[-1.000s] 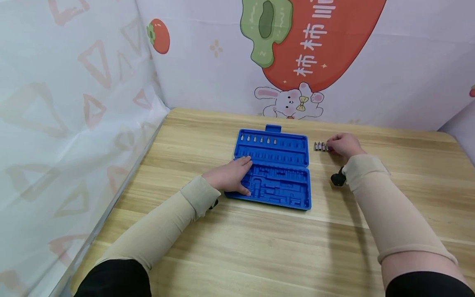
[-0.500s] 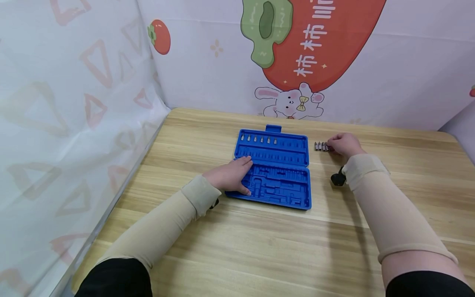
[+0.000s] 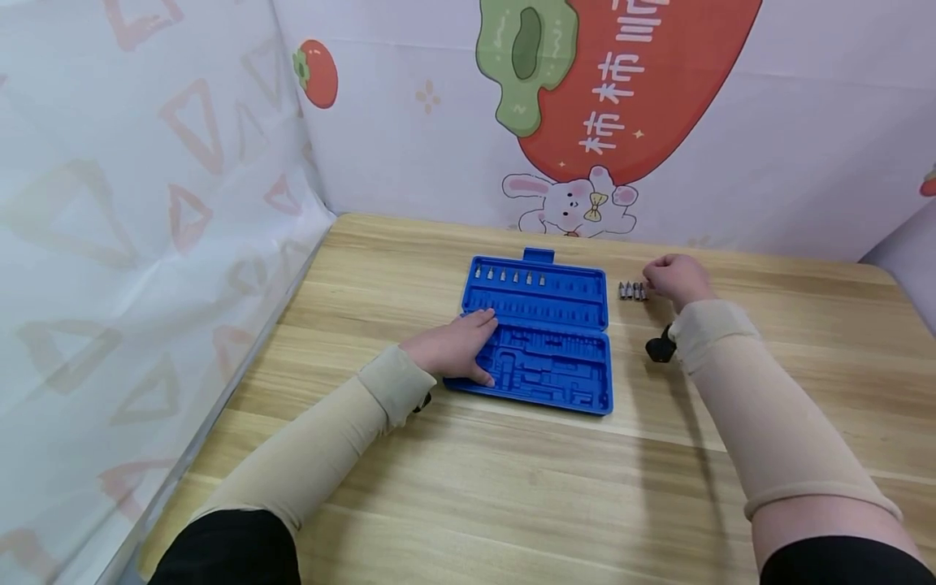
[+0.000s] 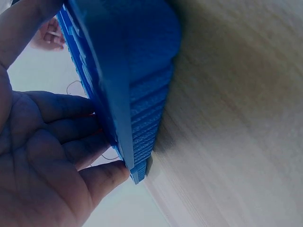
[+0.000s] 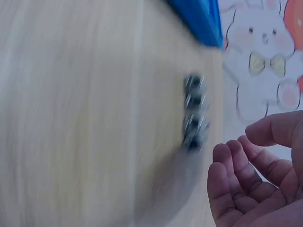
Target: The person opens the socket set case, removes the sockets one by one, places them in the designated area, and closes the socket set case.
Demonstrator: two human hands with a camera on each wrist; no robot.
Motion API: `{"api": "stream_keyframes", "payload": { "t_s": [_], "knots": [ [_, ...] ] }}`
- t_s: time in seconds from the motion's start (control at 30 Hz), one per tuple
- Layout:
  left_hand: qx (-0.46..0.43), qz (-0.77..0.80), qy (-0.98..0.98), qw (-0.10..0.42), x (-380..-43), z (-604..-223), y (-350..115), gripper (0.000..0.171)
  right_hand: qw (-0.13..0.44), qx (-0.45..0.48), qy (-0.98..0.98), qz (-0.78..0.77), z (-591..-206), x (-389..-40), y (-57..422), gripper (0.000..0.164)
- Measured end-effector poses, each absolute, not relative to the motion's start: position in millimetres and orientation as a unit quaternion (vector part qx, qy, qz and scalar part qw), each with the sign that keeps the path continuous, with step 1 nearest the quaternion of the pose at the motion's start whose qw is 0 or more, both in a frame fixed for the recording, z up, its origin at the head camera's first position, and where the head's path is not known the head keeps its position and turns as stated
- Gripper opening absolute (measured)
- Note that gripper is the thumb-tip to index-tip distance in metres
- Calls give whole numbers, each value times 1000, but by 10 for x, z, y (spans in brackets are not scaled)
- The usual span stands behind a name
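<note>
A blue plastic bit case (image 3: 534, 329) lies open on the table, several silver screwdriver bits (image 3: 515, 275) standing in the left part of its upper row. My left hand (image 3: 455, 345) rests with spread fingers on the case's left side; in the left wrist view its fingertips (image 4: 120, 171) touch the edge. To the right of the case, several loose bits (image 3: 632, 291) lie side by side. My right hand (image 3: 680, 280) is just beyond their right end, thumb and index fingertips close together. I cannot tell whether a bit is between them.
The wooden table (image 3: 512, 496) ends at a printed white cloth backdrop (image 3: 409, 162) behind the case. Another white cloth (image 3: 146, 268) hangs along the left side. The case's lower tray (image 3: 552, 374) shows bare moulded recesses.
My right hand has lifted slightly up and away from the row of loose bits, uncovering its right end. My left hand and the case stay where they were.
</note>
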State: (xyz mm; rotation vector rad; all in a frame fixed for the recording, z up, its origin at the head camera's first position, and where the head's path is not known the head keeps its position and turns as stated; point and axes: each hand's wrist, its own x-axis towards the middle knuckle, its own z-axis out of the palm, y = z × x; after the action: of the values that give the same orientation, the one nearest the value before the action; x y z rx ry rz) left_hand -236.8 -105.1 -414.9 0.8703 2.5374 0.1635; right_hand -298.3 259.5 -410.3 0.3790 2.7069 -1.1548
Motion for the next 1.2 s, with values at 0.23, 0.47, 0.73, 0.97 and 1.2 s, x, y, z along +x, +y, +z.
{"api": "stream_keyframes", "payload": {
  "t_s": [0.23,0.47,0.73,0.97,1.2],
  "knots": [
    [317,61,918,230,-2356,-4168,-1032,102,105,98,895,-422,-4004,-3080,2145,43],
    [315,57,919,229,-2348,-4202,-1022,102,164,76,862,-473,-3934,-3212,1696,43],
    [322,53,918,226,-2345,-4197,-973,102,219,57,841,-492,-3991,-3267,1457,47],
    [313,52,921,226,-2344,-4178,-990,102,229,59,832,-501,-4033,-3301,1385,46],
    [311,54,922,225,-2359,-4144,-1023,102,214,77,821,-524,-3971,-3262,1320,31]
  ]
}}
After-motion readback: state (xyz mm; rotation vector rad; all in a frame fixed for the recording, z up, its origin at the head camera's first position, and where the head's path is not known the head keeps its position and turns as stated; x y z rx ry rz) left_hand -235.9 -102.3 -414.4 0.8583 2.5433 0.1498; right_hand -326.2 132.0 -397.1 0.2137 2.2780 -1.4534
